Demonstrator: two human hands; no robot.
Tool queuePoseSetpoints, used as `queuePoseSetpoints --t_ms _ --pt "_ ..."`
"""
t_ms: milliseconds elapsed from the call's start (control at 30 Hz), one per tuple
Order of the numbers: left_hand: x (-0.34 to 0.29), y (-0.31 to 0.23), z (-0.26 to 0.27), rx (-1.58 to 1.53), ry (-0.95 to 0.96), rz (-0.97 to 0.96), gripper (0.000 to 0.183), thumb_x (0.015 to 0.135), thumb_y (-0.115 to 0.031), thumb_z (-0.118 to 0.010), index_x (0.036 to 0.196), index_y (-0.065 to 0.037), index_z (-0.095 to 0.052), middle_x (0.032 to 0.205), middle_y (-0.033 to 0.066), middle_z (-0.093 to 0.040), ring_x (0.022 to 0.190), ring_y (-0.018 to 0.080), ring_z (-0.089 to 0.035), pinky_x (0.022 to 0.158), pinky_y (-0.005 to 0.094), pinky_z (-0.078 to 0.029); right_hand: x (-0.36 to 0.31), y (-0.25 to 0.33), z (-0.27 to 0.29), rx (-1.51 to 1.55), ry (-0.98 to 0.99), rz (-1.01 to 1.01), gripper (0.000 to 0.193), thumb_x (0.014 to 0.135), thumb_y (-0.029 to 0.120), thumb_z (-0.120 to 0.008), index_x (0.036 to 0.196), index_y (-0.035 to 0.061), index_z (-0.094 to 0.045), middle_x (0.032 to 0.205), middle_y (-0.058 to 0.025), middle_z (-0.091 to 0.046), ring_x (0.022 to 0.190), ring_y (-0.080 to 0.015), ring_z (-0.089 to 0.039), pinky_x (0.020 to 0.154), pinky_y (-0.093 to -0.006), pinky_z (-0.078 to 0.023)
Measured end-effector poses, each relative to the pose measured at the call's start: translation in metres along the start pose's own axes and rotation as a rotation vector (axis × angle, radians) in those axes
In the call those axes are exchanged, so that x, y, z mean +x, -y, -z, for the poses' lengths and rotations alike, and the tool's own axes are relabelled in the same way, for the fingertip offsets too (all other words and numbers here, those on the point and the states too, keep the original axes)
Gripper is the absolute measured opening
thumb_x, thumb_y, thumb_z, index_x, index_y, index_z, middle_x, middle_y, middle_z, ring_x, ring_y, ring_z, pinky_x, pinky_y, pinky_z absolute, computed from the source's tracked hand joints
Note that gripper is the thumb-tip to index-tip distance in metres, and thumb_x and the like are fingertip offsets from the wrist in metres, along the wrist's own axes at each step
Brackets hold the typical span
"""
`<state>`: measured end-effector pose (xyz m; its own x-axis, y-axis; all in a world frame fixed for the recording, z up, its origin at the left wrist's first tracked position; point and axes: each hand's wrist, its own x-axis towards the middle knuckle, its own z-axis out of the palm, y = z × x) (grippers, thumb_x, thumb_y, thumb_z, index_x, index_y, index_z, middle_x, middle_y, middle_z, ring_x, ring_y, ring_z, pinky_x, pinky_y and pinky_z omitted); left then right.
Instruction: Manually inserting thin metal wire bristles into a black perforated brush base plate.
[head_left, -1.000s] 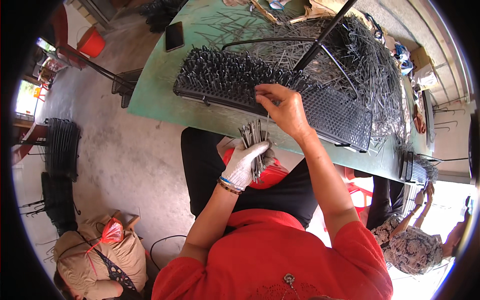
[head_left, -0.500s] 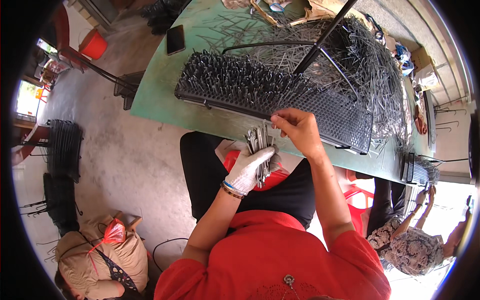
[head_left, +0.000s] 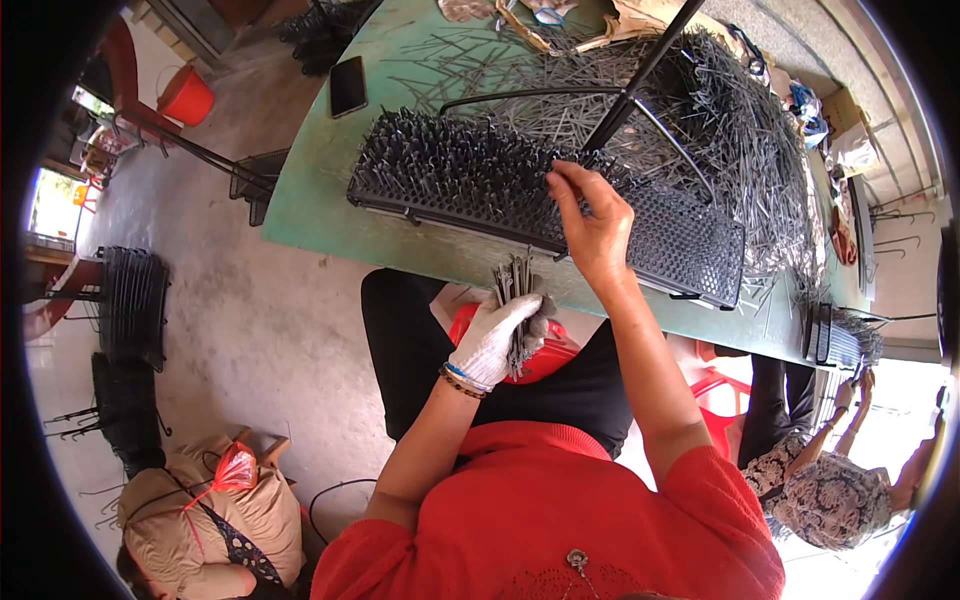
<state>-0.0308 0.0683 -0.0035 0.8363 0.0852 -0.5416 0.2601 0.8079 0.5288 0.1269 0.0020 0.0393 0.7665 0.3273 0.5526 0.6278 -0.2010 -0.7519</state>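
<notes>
Fingers of our right hand (head_left: 590,225) have gone back up from the bundle to the black perforated tray (head_left: 560,195), pinched together on what looks like a single thin rod at the tray's near middle; another rod is reaching its hole. Our gloved left hand (head_left: 495,340) stays clenched around the bundle of grey rods (head_left: 515,290), just below the tray's near edge, over our lap. Beyond the tray, loose rods (head_left: 740,130) heap on the green bench (head_left: 320,200).
</notes>
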Motion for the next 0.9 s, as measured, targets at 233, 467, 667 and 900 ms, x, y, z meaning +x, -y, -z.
queuePoseSetpoints --t_ms 233,467,667,900 --pt "-0.002 -0.002 -0.003 -0.055 -0.078 -0.019 0.012 0.092 -0.012 -0.058 0.097 -0.001 -0.061 0.078 0.0083 -0.067 0.063 0.0156 -0.066 0.051 0.0251 -0.056 0.003 0.013 0.003 -0.100 0.000 0.183 0.017 0.082 0.001 -0.069 0.099 0.0003 -0.068 0.081 -0.0116 -0.067 0.066 -0.0165 -0.064 0.062 -0.0261 -0.051" --pt "-0.004 -0.004 -0.006 -0.042 -0.049 -0.019 0.009 0.090 -0.007 -0.060 0.095 0.000 -0.061 0.076 0.0095 -0.066 0.062 0.0173 -0.067 0.057 0.0279 -0.059 0.004 0.005 0.001 -0.129 0.019 0.196 0.017 0.082 0.001 -0.069 0.099 0.0016 -0.067 0.080 -0.0108 -0.066 0.064 -0.0178 -0.064 0.061 -0.0266 -0.051" --pt "-0.001 0.000 -0.001 -0.037 -0.040 -0.020 0.007 0.089 -0.006 -0.062 0.093 0.000 -0.062 0.077 0.0089 -0.066 0.064 0.0169 -0.067 0.059 0.0291 -0.060 0.003 0.006 -0.007 -0.211 0.020 0.255 0.018 0.080 0.001 -0.070 0.097 0.0024 -0.068 0.077 -0.0100 -0.065 0.062 -0.0206 -0.064 0.057 -0.0285 -0.050" --pt "0.001 -0.001 0.001 -0.067 -0.030 -0.014 0.009 0.090 -0.006 -0.061 0.097 -0.002 -0.062 0.081 0.0086 -0.066 0.069 0.0176 -0.068 0.060 0.0302 -0.060 -0.001 0.002 -0.011 -0.354 0.083 0.388 0.019 0.078 0.006 -0.072 0.096 0.0028 -0.068 0.083 -0.0092 -0.065 0.070 -0.0270 -0.063 0.063 -0.0349 -0.050"
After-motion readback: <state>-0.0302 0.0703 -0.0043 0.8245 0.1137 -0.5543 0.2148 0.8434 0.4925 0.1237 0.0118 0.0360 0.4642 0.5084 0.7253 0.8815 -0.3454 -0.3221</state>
